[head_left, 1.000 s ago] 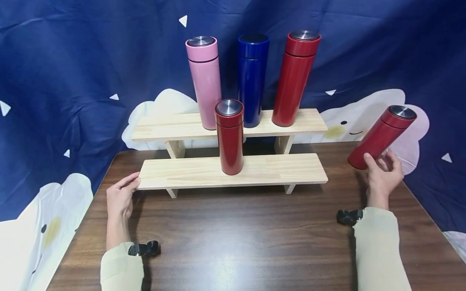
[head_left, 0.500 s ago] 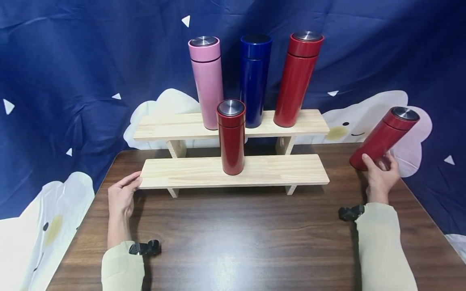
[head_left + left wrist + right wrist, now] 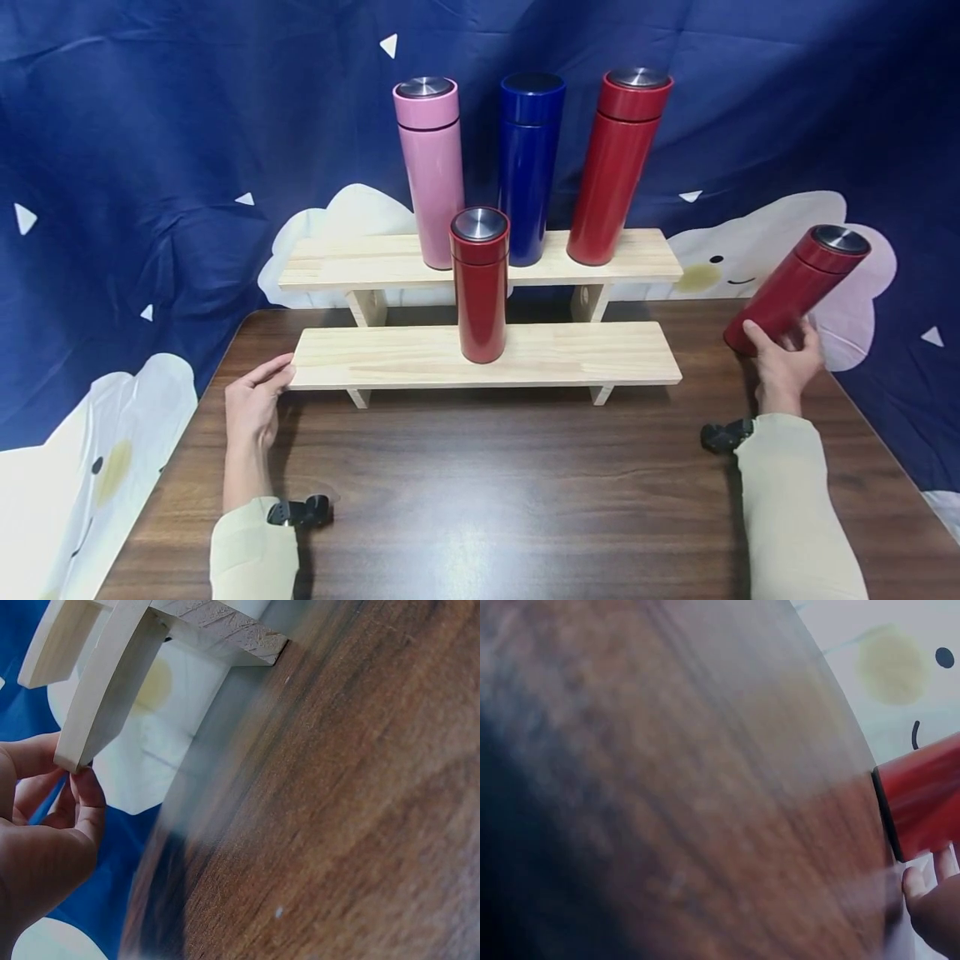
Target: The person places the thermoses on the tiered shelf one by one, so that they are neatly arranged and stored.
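Observation:
My left hand (image 3: 255, 400) pinches the left end of the lower wooden shelf (image 3: 375, 354); in the left wrist view the thumb lies under the board (image 3: 105, 697) and a finger along its side. At the table's right, my right hand (image 3: 787, 367) holds a red thermos flask (image 3: 787, 287) low on its body, thumb on the near side, other fingers partly hidden behind it. The flask's dark base rim shows in the right wrist view beside my fingertips (image 3: 913, 881). Another red thermos flask (image 3: 482, 300) stands upright mid-shelf on the lower board.
On the upper shelf (image 3: 345, 258) stand a pink flask (image 3: 433, 183), a blue flask (image 3: 531, 183) and a red flask (image 3: 618, 175). The brown table (image 3: 525, 467) has its back edge against a blue curtain (image 3: 150, 125) printed with white clouds.
The whole scene has shifted slightly right in the head view. My right hand has slipped a little left and lower against its flask. My left hand keeps its place on the shelf.

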Available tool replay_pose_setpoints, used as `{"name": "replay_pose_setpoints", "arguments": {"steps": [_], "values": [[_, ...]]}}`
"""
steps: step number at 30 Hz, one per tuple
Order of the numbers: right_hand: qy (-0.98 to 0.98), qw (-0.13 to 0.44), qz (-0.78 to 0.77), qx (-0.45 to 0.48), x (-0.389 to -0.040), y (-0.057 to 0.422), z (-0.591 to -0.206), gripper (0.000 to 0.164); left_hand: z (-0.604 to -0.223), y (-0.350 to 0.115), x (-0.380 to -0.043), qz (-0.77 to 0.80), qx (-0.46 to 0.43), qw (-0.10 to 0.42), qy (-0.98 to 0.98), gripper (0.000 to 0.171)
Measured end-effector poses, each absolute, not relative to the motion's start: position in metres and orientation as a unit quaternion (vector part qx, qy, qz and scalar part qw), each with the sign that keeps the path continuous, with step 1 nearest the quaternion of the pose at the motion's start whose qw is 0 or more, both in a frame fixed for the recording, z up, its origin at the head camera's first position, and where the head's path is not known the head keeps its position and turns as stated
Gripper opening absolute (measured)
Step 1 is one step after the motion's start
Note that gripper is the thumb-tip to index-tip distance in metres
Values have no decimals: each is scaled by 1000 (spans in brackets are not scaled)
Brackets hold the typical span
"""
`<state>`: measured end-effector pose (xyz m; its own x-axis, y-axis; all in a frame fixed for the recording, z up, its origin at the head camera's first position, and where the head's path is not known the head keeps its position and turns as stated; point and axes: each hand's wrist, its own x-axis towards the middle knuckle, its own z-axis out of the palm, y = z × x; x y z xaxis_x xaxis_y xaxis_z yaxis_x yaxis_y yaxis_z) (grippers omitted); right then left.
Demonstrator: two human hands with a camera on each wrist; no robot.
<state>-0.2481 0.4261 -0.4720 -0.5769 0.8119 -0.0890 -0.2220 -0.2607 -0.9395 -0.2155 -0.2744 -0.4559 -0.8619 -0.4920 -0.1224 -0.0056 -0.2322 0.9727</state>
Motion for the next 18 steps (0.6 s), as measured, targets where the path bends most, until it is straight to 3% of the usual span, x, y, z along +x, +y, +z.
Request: {"name": "replay_pose_setpoints", "arguments": {"steps": [18], "values": [[-514,355,724,-292,-249,431,-475,73,-455,-276,-216,-755,211,159,-600,21]]}}
